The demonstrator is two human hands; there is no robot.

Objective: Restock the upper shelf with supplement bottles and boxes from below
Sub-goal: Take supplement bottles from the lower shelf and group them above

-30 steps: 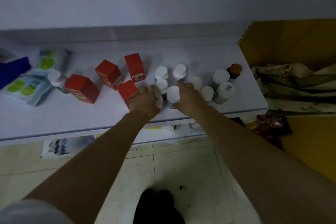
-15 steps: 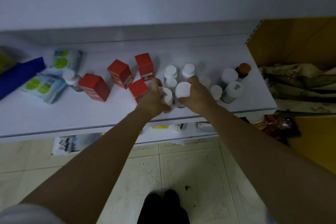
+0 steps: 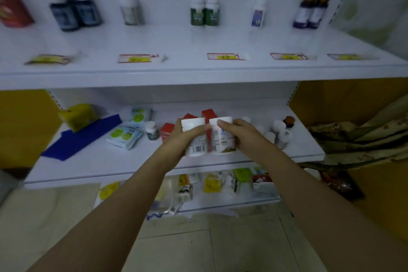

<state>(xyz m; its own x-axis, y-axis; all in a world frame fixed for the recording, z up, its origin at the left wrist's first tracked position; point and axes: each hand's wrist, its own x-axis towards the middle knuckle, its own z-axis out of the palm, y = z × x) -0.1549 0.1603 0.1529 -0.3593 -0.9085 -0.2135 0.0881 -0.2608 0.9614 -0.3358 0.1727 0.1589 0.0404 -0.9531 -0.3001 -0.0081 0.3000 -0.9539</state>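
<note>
Up front, at the centre of the view, the left hand [image 3: 187, 133] has its grip wrapped around a white-capped bottle with a barcode [image 3: 195, 139], while the right hand [image 3: 240, 133] has its grip closed on a second white-capped bottle [image 3: 221, 138], the two touching side by side and held above the middle shelf [image 3: 132, 161]. Behind them, toward 12 o'clock, red boxes [image 3: 208, 113] stand on that shelf, with more white-capped bottles [image 3: 278, 130] at 3 o'clock. Higher, at 12 o'clock, the upper shelf [image 3: 198, 68] carries a pair of green bottles [image 3: 204, 14], blurred.
</note>
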